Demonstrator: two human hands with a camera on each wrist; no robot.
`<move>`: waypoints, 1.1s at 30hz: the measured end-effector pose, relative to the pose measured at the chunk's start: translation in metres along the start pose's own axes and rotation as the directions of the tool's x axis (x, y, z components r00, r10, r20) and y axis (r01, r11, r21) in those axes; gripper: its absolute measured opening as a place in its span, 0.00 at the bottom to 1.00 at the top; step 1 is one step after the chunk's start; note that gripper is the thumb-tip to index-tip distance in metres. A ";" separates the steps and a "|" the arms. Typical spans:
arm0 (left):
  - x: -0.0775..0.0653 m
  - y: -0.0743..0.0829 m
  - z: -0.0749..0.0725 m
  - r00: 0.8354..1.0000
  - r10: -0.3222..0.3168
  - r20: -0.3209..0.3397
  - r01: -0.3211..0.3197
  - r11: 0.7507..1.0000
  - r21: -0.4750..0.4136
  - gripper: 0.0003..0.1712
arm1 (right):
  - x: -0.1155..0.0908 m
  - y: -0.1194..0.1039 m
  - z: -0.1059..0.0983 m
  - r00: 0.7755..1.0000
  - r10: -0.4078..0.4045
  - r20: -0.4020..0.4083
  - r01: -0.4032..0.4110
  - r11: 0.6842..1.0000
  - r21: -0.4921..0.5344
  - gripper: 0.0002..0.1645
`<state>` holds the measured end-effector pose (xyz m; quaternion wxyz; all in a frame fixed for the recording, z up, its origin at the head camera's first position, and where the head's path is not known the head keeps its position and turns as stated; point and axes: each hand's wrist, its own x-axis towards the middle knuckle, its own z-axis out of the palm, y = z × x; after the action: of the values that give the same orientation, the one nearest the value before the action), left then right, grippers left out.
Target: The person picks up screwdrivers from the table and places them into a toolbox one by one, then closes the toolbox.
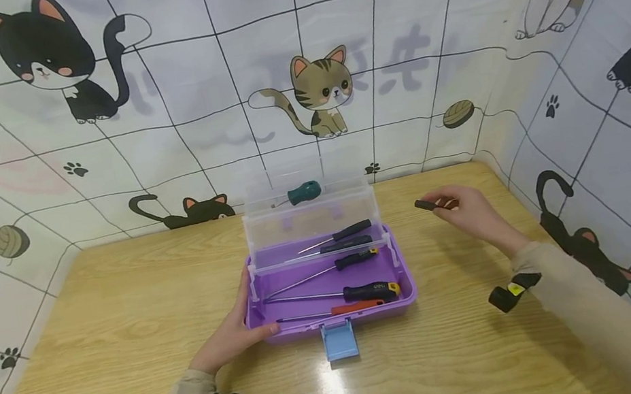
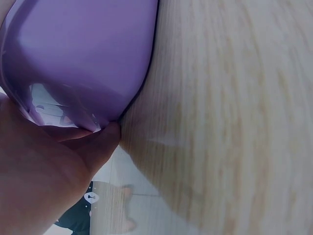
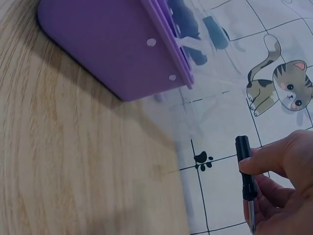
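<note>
A purple toolbox [image 1: 409, 289] lies with its clear lid [image 1: 349, 216] raised and its blue latch [image 1: 340, 341] hanging at the front. At its left end my left hand [image 1: 228, 340] holds the box, thumb at the front corner and fingers along the side. To the right of the box, my right hand [image 1: 469, 210] pinches a small black-handled screwdriver [image 3: 243, 154] between thumb and fingers, above the table. Its metal shaft shows in the right wrist view. Inside the box lie a red-handled screwdriver [image 1: 357, 306] and several black-handled screwdrivers [image 1: 368, 293].
Behind the box, a teal-handled screwdriver [image 1: 305, 192] is seen at the clear lid section. The wooden table [image 1: 140, 300] extends on both sides of the box. A cat-print sheet [image 1: 196, 106] rises along the table's back and sides.
</note>
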<state>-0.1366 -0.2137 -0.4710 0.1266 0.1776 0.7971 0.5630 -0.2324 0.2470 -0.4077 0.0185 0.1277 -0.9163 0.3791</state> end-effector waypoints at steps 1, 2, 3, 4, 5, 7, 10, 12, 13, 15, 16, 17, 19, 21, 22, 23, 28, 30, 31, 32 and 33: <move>0.000 0.000 0.000 1.000 0.000 -0.001 0.000 1.000 0.003 0.68 | 0.000 -0.003 0.000 1.000 -0.005 0.006 0.005 1.000 0.002 0.17; 0.000 0.000 0.000 1.000 0.001 -0.001 -0.001 1.000 0.004 0.68 | 0.001 -0.006 -0.001 1.000 -0.008 0.009 0.008 1.000 0.002 0.17; -0.001 0.000 0.000 1.000 0.001 -0.002 -0.001 1.000 0.003 0.68 | 0.002 -0.008 -0.001 1.000 -0.014 0.011 0.014 1.000 0.001 0.17; -0.001 0.000 0.000 1.000 0.000 -0.002 0.000 1.000 0.003 0.68 | 0.002 -0.010 -0.002 1.000 -0.019 0.010 0.019 1.000 -0.001 0.17; -0.001 0.000 0.000 1.000 -0.001 -0.001 0.001 1.000 0.002 0.68 | 0.003 -0.012 -0.002 1.000 -0.026 0.009 0.026 1.000 -0.006 0.17; -0.001 0.000 0.000 1.000 -0.005 -0.002 0.005 1.000 0.002 0.68 | 0.004 -0.015 -0.003 0.999 -0.045 0.009 0.045 0.999 -0.011 0.16; -0.001 0.001 0.000 1.000 -0.006 -0.002 0.006 1.000 -0.001 0.68 | 0.006 -0.018 -0.003 0.997 -0.073 0.008 0.073 0.997 -0.012 0.16; -0.001 0.000 0.000 1.000 -0.003 -0.002 0.003 1.000 -0.003 0.68 | 0.008 -0.020 -0.004 0.996 -0.090 0.010 0.090 0.996 -0.008 0.16; -0.001 0.000 0.000 1.000 -0.001 -0.001 0.001 1.000 -0.006 0.68 | 0.009 -0.021 -0.004 0.996 -0.093 0.013 0.093 0.996 -0.007 0.16; 0.000 0.000 0.000 1.000 0.005 0.002 -0.005 1.000 -0.012 0.68 | 0.010 -0.022 -0.005 0.995 -0.101 0.019 0.101 0.995 -0.004 0.16; 0.000 -0.001 0.000 1.000 0.006 0.002 -0.006 1.000 -0.013 0.68 | 0.011 -0.023 -0.005 0.994 -0.107 0.023 0.107 0.994 -0.002 0.16; 0.000 -0.001 0.000 1.000 0.007 0.003 -0.007 1.000 -0.013 0.68 | 0.012 -0.024 -0.005 0.994 -0.109 0.027 0.109 0.994 -0.003 0.16; 0.000 -0.001 0.000 1.000 0.006 0.004 -0.006 1.000 -0.010 0.68 | 0.014 -0.025 -0.004 0.993 -0.114 0.034 0.115 0.993 -0.001 0.16; 0.000 0.000 0.000 1.000 0.000 0.003 0.000 1.000 -0.006 0.68 | 0.016 -0.027 -0.004 0.992 -0.123 0.038 0.123 0.992 0.002 0.16; -0.001 0.000 0.000 1.000 -0.001 0.002 0.001 1.000 -0.005 0.68 | 0.016 -0.028 -0.003 0.991 -0.126 0.039 0.126 0.992 0.000 0.16; -0.001 0.000 0.000 1.000 -0.001 0.002 0.001 1.000 -0.005 0.68 | 0.017 -0.028 -0.003 0.991 -0.126 0.040 0.126 0.992 -0.001 0.16; -0.001 0.002 0.000 1.000 -0.004 0.003 0.004 1.000 -0.015 0.68 | 0.022 -0.034 0.000 0.990 -0.134 0.048 0.134 0.991 0.005 0.16; -0.001 0.002 0.000 1.000 -0.008 0.003 0.008 1.000 -0.017 0.68 | 0.024 -0.036 0.001 0.989 -0.142 0.052 0.142 0.990 0.005 0.16; -0.001 0.002 0.000 1.000 -0.009 0.003 0.009 1.000 -0.017 0.68 | 0.025 -0.037 0.002 0.987 -0.148 0.055 0.148 0.989 0.008 0.16; -0.001 0.001 0.000 1.000 -0.009 0.003 0.009 1.000 -0.017 0.68 | 0.025 -0.038 0.002 0.987 -0.152 0.057 0.152 0.988 0.007 0.16; -0.001 0.001 0.000 1.000 -0.010 0.003 0.010 1.000 -0.017 0.68 | 0.026 -0.039 0.003 0.986 -0.157 0.056 0.157 0.988 0.002 0.16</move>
<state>-0.1358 -0.2134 -0.4698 0.1321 0.1730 0.7931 0.5689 -0.2478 0.2126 -0.3792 0.0226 0.2103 -0.9039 0.3717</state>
